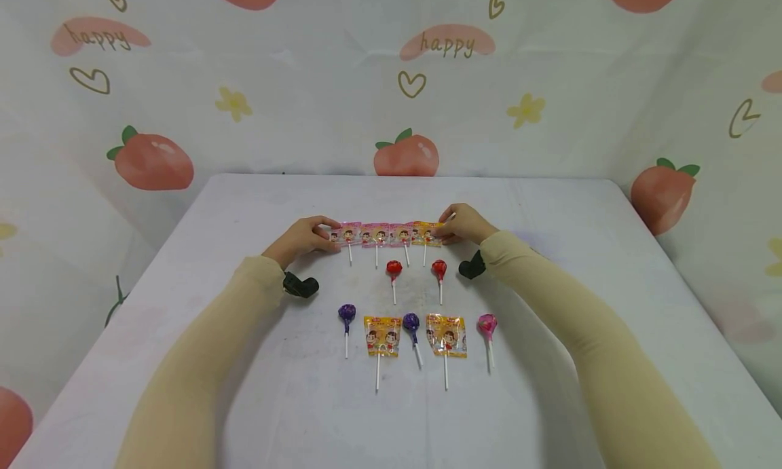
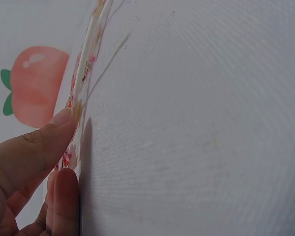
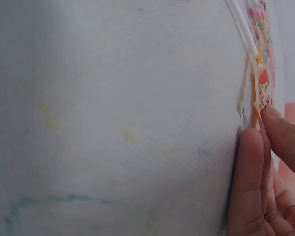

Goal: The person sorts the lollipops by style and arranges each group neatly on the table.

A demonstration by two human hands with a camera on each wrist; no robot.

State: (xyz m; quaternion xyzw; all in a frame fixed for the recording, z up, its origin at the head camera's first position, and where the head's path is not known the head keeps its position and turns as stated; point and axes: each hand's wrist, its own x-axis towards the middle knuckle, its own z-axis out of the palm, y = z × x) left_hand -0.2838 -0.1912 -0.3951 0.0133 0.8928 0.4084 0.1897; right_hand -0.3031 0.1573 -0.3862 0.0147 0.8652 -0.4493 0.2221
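A row of wrapped lollipops lies across the far part of the table, sticks toward me. My left hand [image 1: 303,238] pinches the outer edge of the leftmost pink-wrapped lollipop [image 1: 349,233]; its white stick [image 2: 87,54] shows in the left wrist view. At the other end, my right hand [image 1: 467,223] pinches the yellow-wrapped lollipop [image 1: 424,233] between thumb and fingers, and the yellow wrapper edge [image 3: 256,96] shows in the right wrist view. Between them lie two more pink-wrapped lollipops [image 1: 375,234], [image 1: 400,234], side by side with the end ones.
Nearer me are two red lollipops [image 1: 394,269], [image 1: 439,268]. A front row holds two purple lollipops [image 1: 347,312], [image 1: 411,322], two yellow-wrapped lollipops [image 1: 383,336], [image 1: 447,335] and a pink lollipop [image 1: 487,325]. The white table [image 1: 275,415] meets a printed cloth backdrop [image 1: 330,116].
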